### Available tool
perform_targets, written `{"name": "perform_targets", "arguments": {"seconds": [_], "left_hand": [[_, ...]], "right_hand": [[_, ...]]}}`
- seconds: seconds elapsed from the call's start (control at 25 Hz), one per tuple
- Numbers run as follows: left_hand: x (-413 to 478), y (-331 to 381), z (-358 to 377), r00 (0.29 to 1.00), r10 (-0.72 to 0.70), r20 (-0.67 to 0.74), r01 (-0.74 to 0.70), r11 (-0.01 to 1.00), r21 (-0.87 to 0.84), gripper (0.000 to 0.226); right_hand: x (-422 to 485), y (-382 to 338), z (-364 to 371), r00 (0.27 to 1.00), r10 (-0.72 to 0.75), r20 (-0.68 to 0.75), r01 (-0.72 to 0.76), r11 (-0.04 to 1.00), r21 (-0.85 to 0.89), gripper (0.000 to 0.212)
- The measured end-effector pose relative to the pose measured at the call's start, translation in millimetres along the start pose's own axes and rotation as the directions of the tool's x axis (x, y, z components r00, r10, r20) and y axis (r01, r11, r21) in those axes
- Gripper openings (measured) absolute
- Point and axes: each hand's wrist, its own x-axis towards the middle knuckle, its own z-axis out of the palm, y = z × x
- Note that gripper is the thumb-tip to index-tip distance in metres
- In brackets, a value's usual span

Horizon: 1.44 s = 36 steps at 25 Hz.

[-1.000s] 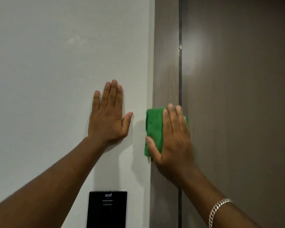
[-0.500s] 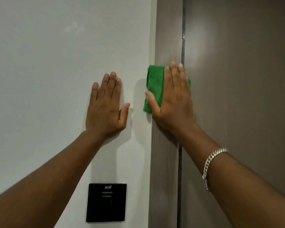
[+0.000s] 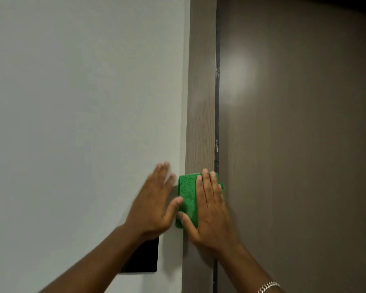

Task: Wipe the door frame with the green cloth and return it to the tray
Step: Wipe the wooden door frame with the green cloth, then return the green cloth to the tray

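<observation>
A folded green cloth (image 3: 187, 199) lies flat against the brown wooden door frame (image 3: 201, 102), low in the view. My right hand (image 3: 209, 210) presses it to the frame with fingers straight and thumb at the cloth's lower left edge. My left hand (image 3: 154, 204) rests open on the white wall just left of the frame, slightly blurred, its thumb touching the cloth's left edge. No tray is in view.
A brown door (image 3: 294, 144) fills the right side, with a dark gap (image 3: 217, 123) between it and the frame. A black square wall panel (image 3: 144, 261) sits on the white wall (image 3: 82, 102), partly behind my left forearm.
The view has tilted upward, so both hands sit lower in the frame. My left hand has shifted right, close beside the cloth. My right hand with the cloth sits lower relative to the panel.
</observation>
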Motion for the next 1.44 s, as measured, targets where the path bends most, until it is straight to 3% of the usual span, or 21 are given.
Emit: {"name": "perform_targets", "arguments": {"seconds": [0.12, 0.24, 0.4, 0.56, 0.68, 0.76, 0.8, 0.96, 1.04, 1.16, 1.2, 1.32, 1.44], "left_hand": [[-27, 24, 18, 0.997, -0.064, 0.049, 0.072, 0.981, -0.181, 0.067], [-35, 46, 26, 0.979, -0.205, -0.009, 0.190, 0.922, -0.336, 0.061], [-54, 74, 28, 0.940, -0.339, -0.051, 0.283, 0.852, -0.440, 0.038], [-90, 76, 14, 0.883, -0.464, 0.069, 0.408, 0.686, -0.603, 0.022], [-134, 63, -6, 0.799, -0.583, 0.150, 0.514, 0.531, -0.674, 0.026], [-176, 47, -22, 0.703, -0.684, 0.196, 0.614, 0.444, -0.652, 0.025], [-196, 40, -30, 0.657, -0.723, 0.215, 0.650, 0.399, -0.646, 0.023], [-294, 8, -50, 0.399, -0.870, 0.290, 0.810, 0.186, -0.556, 0.021], [-350, -4, -48, 0.245, -0.914, 0.324, 0.869, 0.059, -0.490, 0.022], [-437, -11, -27, -0.060, -0.946, 0.319, 0.905, -0.187, -0.383, 0.026], [-467, -10, -18, -0.133, -0.943, 0.305, 0.902, -0.243, -0.357, 0.025], [-548, 0, 9, -0.279, -0.913, 0.296, 0.899, -0.357, -0.252, 0.030], [-616, 7, 31, -0.378, -0.841, 0.387, 0.895, -0.439, -0.080, 0.028]], "right_hand": [[-17, 1, -8, 0.997, -0.014, 0.073, 0.000, 0.982, 0.188, 0.092], [-29, 5, -13, 0.989, -0.025, 0.146, -0.018, 0.959, 0.282, 0.095], [-45, -1, -14, 0.991, 0.039, 0.126, -0.091, 0.891, 0.446, 0.102], [-84, -30, -2, 0.958, 0.285, 0.042, -0.232, 0.676, 0.700, 0.106], [-124, -67, 16, 0.833, 0.527, 0.170, -0.418, 0.398, 0.816, 0.095], [-144, -104, 34, 0.720, 0.557, 0.413, -0.552, 0.100, 0.828, 0.083], [-153, -120, 42, 0.684, 0.544, 0.485, -0.596, 0.033, 0.803, 0.073], [-199, -187, 85, 0.628, 0.402, 0.666, -0.758, 0.127, 0.639, 0.045], [-235, -213, 110, 0.538, 0.338, 0.772, -0.840, 0.146, 0.522, 0.041], [-303, -248, 155, 0.345, 0.265, 0.900, -0.934, 0.190, 0.302, 0.033], [-328, -258, 168, 0.301, 0.253, 0.920, -0.945, 0.209, 0.251, 0.031], [-397, -278, 201, 0.216, 0.208, 0.954, -0.938, 0.317, 0.143, 0.035], [-455, -291, 227, 0.141, 0.170, 0.975, -0.929, 0.364, 0.071, 0.035]]}}
